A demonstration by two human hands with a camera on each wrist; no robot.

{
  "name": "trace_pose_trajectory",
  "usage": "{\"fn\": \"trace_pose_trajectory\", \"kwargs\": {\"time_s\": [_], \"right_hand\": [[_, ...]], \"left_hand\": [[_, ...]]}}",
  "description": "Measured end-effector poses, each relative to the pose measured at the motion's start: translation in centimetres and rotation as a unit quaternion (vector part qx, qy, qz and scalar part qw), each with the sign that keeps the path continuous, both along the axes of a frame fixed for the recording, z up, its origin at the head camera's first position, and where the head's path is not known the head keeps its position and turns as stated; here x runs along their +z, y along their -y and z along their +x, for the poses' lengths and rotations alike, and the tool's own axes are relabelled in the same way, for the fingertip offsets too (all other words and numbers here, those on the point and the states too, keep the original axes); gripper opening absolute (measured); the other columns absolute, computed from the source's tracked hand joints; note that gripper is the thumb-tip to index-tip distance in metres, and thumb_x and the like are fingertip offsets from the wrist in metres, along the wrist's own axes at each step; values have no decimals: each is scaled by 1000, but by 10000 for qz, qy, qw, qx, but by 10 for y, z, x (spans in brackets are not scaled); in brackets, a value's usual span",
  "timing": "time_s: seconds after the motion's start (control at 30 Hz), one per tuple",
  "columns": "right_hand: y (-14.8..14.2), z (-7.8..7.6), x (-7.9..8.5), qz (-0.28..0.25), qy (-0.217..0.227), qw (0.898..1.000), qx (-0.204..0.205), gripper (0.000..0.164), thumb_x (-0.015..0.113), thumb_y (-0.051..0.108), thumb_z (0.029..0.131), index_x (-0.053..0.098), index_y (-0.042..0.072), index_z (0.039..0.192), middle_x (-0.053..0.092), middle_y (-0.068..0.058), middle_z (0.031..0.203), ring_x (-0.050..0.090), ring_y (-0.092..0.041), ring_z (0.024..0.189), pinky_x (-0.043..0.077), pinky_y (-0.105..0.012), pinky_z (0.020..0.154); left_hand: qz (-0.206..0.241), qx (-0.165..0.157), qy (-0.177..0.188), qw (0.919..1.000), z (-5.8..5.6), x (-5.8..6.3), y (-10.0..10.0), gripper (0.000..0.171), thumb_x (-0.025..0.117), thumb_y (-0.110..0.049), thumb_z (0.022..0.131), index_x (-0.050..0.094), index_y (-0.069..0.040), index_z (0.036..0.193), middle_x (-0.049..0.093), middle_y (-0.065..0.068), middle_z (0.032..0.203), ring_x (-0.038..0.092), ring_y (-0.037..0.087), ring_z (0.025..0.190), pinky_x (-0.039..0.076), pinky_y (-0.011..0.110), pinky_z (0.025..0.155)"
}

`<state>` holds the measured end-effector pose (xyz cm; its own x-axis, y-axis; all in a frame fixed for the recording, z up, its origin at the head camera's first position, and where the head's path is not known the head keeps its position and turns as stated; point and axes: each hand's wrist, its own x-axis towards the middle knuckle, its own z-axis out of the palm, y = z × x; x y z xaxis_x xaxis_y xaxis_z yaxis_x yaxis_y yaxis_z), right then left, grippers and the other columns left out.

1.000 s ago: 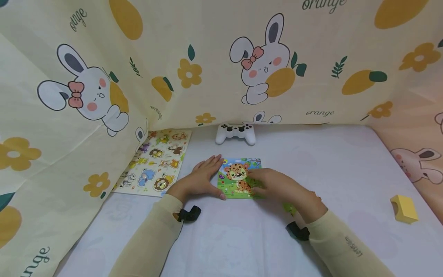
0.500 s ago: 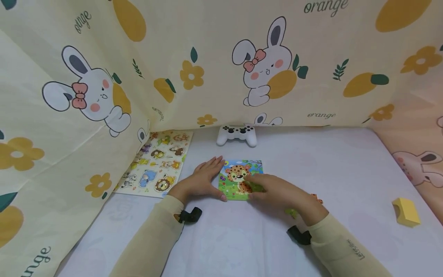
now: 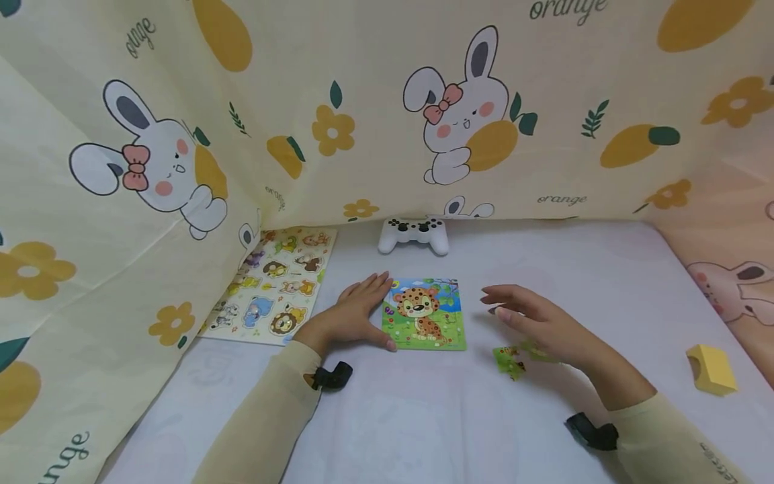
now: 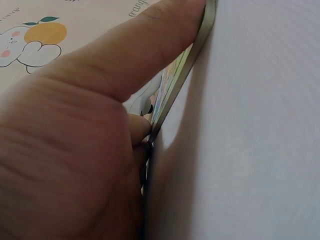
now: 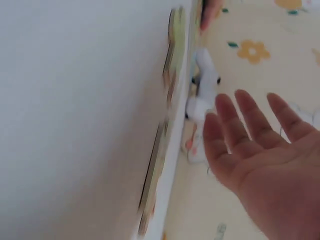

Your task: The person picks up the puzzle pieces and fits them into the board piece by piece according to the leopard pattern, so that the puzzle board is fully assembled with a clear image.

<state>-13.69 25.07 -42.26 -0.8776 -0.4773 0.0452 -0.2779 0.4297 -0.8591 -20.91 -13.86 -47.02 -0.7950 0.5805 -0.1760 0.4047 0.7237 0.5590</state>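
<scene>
A square leopard jigsaw puzzle (image 3: 423, 316) lies flat on the white table, with its picture facing up. My left hand (image 3: 351, 312) is spread along its left side, fingers by the upper left corner and thumb at the lower left corner. In the left wrist view the thumb (image 4: 150, 45) lies against the edge of the puzzle board (image 4: 182, 75). To the right, my right hand (image 3: 538, 323) hovers with loosely bent fingers and holds nothing. Loose green puzzle pieces (image 3: 509, 363) lie below it, partly hidden by the hand. The right wrist view shows pieces (image 5: 175, 40) edge-on and blurred.
A white game controller (image 3: 413, 235) lies behind the puzzle, near the back curtain (image 3: 375, 121). An animal picture board (image 3: 272, 289) lies at the left, partly under the curtain's fold. A yellow arched block (image 3: 710, 370) stands at the far right.
My right hand has come off the right part of the puzzle and moved right, over the loose pieces. The whole leopard picture now shows. The left hand has stayed in place.
</scene>
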Motion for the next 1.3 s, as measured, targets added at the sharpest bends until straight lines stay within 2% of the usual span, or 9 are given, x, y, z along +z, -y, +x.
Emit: {"fn": "trace_pose_trajectory", "kwargs": {"time_s": [0.13,0.27,0.5,0.67,0.73,0.9,1.0,1.17,1.3], "right_hand": [[-25,6,-5,-231,33,9997,-100,44,51,17,116,51,10,160,59,-17,153,59,-30,137,49,-24,107],[-45,10,-12,-95,37,9996,-268,45,50,19,117,49,7,161,60,-16,151,58,-16,136,46,-17,104],[-71,13,-27,274,169,9987,-400,52,57,20,115,45,11,165,62,-14,149,59,-15,128,53,-25,93],[-71,15,-35,540,42,9985,-124,64,78,22,104,52,16,162,58,-8,155,55,-12,131,46,-19,100],[-65,16,-36,774,-125,9969,20,67,86,27,97,58,19,157,56,-7,157,50,-18,136,45,-28,105],[-43,19,-35,1623,-631,9846,138,56,96,41,85,74,28,135,54,-9,155,39,-40,140,37,-66,106],[-33,20,-31,1808,-752,9806,82,43,97,38,83,78,31,121,56,-10,152,42,-44,138,33,-73,106],[-21,23,-23,1794,-764,9808,33,35,96,25,84,72,28,109,64,-6,138,50,-41,129,35,-67,101],[-16,24,-18,1473,-350,9885,49,33,93,16,88,65,22,105,67,3,108,58,-25,102,48,-42,88]], "left_hand": [[-3,-40,48,10000,0,1,0,141,92,-73,72,14,-18,176,-1,-5,182,-7,16,165,-5,43,130],[-47,-52,101,9999,-1,2,0,142,91,-73,72,13,-18,176,-2,-5,181,-8,16,165,-6,44,130],[-94,-90,177,9998,-1,3,0,141,92,-72,73,12,-18,177,-3,-4,181,-9,18,165,-6,44,129],[-158,-115,202,9996,0,7,-1,142,92,-71,73,11,-18,176,-4,-3,181,-10,19,165,-7,44,129],[-170,-105,225,9995,0,9,-1,141,92,-70,74,11,-17,176,-4,-2,181,-10,20,165,-8,45,129],[-168,-108,257,9995,1,10,-1,141,92,-70,75,10,-16,176,-4,-1,181,-10,21,165,-8,45,129],[-198,-125,239,9994,0,10,-1,141,91,-70,75,9,-16,176,-5,-1,181,-10,21,165,-8,45,129],[-294,-92,229,9993,-1,9,-2,142,92,-70,74,9,-16,176,-5,-2,181,-11,19,164,-8,44,129],[-353,-46,274,9990,0,12,-4,142,93,-69,74,9,-16,176,-5,-2,181,-11,21,165,-8,44,129]]}}
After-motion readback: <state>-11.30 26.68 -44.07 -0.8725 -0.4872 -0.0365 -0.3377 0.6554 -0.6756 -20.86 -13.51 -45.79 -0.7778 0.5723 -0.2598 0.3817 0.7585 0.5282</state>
